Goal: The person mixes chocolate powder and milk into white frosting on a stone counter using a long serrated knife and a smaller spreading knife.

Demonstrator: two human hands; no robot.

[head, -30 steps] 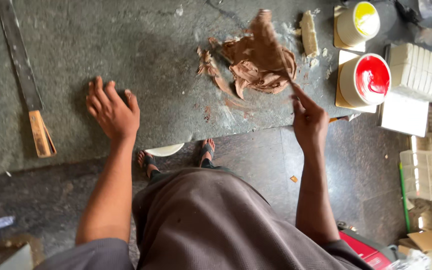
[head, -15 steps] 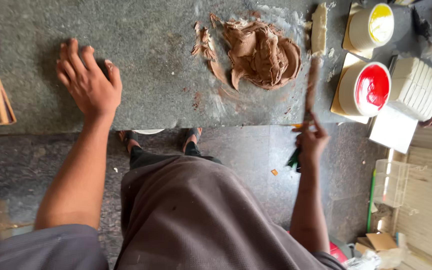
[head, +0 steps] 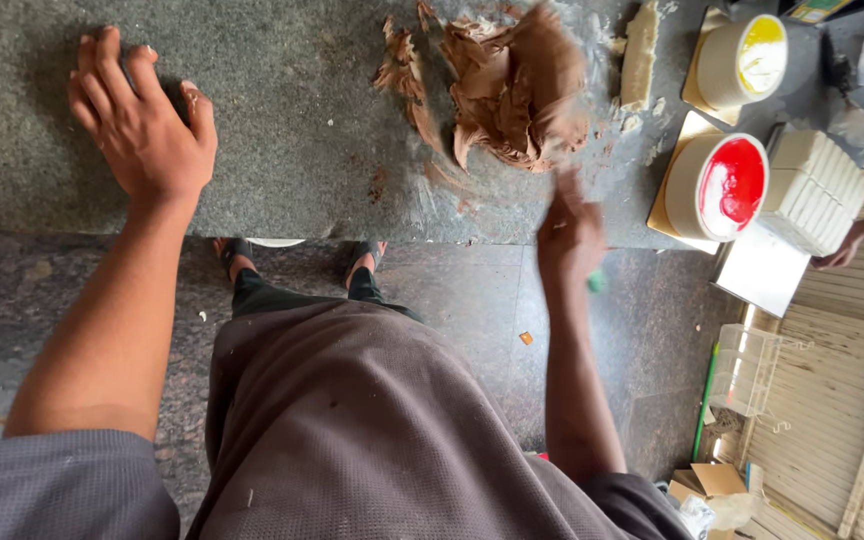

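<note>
My left hand (head: 142,120) is spread flat on the stone worktop (head: 302,110). My right hand (head: 570,235) is blurry, closed around a tool handle I think. The brown paste (head: 512,85) heaped just beyond it looks soft and sticky, so scoop from underneath.

Brown cardboard box (head: 717,482) — floor, bottom right.

Right hand (head: 570,238) swung back up to brown paste heap (head: 517,85); heap pushed higher, more piled.
</note>
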